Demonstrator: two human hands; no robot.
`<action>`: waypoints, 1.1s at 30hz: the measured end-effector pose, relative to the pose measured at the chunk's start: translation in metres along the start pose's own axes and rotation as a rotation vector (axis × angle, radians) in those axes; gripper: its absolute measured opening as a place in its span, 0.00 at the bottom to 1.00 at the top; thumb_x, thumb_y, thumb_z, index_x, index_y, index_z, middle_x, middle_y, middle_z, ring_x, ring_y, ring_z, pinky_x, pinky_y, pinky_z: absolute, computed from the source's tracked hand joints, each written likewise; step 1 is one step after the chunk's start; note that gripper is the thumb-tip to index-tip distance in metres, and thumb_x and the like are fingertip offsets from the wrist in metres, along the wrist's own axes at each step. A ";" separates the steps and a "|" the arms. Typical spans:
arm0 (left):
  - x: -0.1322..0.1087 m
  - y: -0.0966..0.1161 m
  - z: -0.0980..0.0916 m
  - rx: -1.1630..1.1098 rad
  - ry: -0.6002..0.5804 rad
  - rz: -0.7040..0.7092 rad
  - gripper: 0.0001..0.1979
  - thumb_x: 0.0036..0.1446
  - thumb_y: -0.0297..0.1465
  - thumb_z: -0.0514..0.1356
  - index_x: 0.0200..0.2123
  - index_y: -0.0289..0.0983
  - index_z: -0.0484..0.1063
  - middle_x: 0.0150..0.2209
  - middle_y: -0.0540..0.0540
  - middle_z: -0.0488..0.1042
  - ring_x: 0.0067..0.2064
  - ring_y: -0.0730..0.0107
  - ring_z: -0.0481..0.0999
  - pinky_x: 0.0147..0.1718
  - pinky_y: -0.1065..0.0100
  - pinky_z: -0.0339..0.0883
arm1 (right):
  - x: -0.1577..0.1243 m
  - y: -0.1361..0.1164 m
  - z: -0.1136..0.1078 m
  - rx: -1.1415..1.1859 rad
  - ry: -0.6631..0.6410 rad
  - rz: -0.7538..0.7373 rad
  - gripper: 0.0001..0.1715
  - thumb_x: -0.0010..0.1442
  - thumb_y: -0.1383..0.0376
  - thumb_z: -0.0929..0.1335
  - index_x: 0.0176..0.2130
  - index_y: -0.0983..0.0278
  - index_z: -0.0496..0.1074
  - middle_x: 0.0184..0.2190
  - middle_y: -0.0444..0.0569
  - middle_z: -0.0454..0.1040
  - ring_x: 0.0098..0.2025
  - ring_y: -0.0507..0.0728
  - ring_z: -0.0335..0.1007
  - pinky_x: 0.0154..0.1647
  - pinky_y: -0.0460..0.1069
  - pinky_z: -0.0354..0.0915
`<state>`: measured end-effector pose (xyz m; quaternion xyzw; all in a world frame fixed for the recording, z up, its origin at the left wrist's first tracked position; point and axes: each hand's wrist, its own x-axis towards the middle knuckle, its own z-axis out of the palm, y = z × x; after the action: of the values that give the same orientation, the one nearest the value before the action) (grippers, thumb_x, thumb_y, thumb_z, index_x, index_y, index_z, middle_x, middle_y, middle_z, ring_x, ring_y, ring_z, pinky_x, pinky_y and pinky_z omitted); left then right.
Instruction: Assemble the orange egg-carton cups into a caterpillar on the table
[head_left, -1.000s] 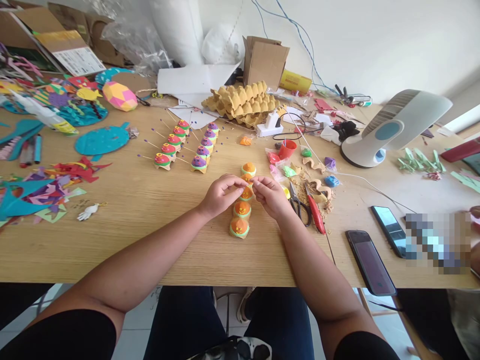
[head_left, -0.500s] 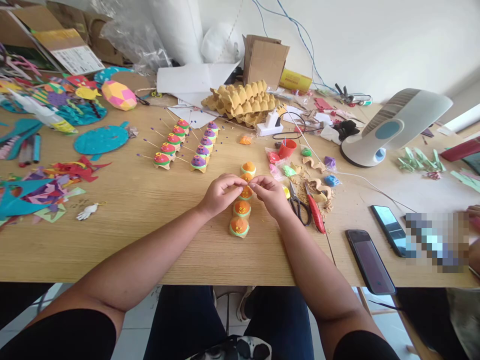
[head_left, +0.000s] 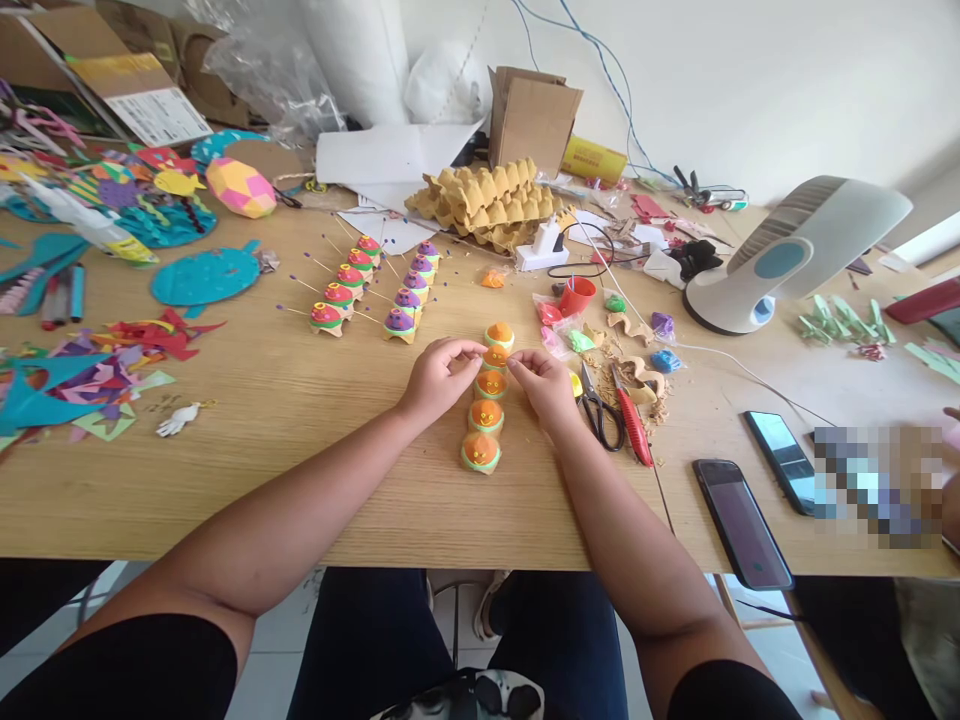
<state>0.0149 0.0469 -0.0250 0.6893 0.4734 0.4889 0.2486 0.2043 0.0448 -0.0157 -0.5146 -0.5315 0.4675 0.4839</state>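
Observation:
A row of orange-topped egg-carton cups with green bases (head_left: 484, 415) runs away from me on the wooden table (head_left: 285, 480). My left hand (head_left: 437, 378) rests at the row's left side, its fingers pinched close to one of the far cups. On the right side my right hand (head_left: 545, 385) is curled, fingertips pinched toward the same cup. Whatever the fingers hold is too small to make out. Two finished rows of red and purple cups with pins (head_left: 375, 285) stand farther back to the left.
Scissors (head_left: 598, 410) and a red-handled cutter (head_left: 628, 420) lie right of my right hand. Two phones (head_left: 742, 520) sit near the front right edge. A white fan (head_left: 787, 255), egg cartons (head_left: 487, 200), clay bits and paper scraps (head_left: 82, 380) crowd the table. Another person's hand shows at far right.
My hands have parted slightly and dropped to either side of the cup row. The view has shifted a little.

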 end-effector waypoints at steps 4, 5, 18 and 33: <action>0.000 -0.006 0.003 0.034 -0.034 0.007 0.10 0.59 0.29 0.62 0.44 0.40 0.79 0.41 0.47 0.81 0.44 0.65 0.78 0.46 0.64 0.70 | 0.003 0.006 0.006 -0.040 0.004 -0.003 0.18 0.52 0.52 0.74 0.33 0.64 0.76 0.25 0.43 0.70 0.25 0.49 0.58 0.26 0.46 0.54; 0.000 -0.006 0.003 0.037 -0.040 0.006 0.10 0.58 0.29 0.62 0.44 0.40 0.78 0.42 0.47 0.81 0.44 0.65 0.78 0.46 0.64 0.70 | 0.003 0.007 0.007 -0.045 0.009 -0.005 0.17 0.52 0.52 0.74 0.33 0.64 0.76 0.24 0.42 0.70 0.25 0.49 0.57 0.26 0.46 0.53; 0.006 -0.010 0.009 -0.023 -0.041 -0.070 0.03 0.55 0.29 0.64 0.35 0.38 0.77 0.34 0.48 0.80 0.37 0.67 0.77 0.40 0.66 0.70 | 0.002 0.002 0.014 -0.159 0.048 0.028 0.15 0.54 0.54 0.72 0.32 0.64 0.77 0.20 0.39 0.62 0.22 0.49 0.52 0.23 0.46 0.50; 0.008 -0.015 0.013 -0.043 -0.047 -0.162 0.05 0.55 0.34 0.65 0.33 0.38 0.77 0.33 0.49 0.80 0.34 0.69 0.77 0.36 0.68 0.69 | 0.004 0.007 0.015 -0.187 0.055 0.000 0.12 0.54 0.56 0.72 0.32 0.63 0.76 0.19 0.38 0.60 0.22 0.49 0.52 0.23 0.47 0.49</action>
<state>0.0217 0.0617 -0.0387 0.6544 0.5112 0.4609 0.3131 0.1901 0.0495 -0.0236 -0.5701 -0.5592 0.4018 0.4480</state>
